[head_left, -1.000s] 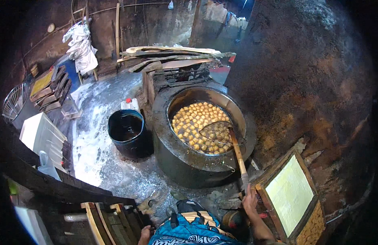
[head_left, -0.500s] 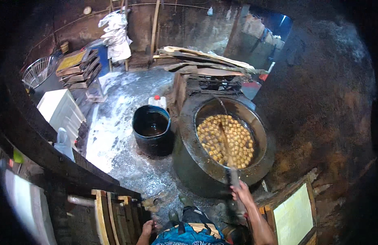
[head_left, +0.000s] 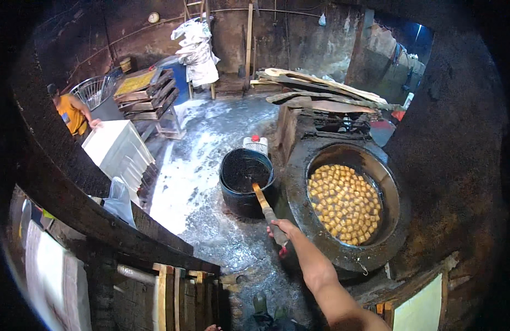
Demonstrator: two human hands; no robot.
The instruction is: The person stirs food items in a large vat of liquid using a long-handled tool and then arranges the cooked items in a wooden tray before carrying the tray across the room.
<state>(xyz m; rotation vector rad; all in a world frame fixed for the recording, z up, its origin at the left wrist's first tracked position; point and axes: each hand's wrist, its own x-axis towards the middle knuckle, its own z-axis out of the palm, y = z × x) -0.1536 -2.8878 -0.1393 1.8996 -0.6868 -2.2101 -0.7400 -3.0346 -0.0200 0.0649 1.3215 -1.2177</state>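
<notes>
Above wet floor (head_left: 233,243), the right hand (head_left: 283,228) grips a wooden handle (head_left: 261,198) slanting forward-left into the black bucket (head_left: 239,203).

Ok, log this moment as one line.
right hand: grips handle; handle: far end at bucket mouth; left hand: mostly cut off; cubes: in vat

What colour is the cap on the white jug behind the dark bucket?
The cap is red; it shows best in the head view.
</notes>
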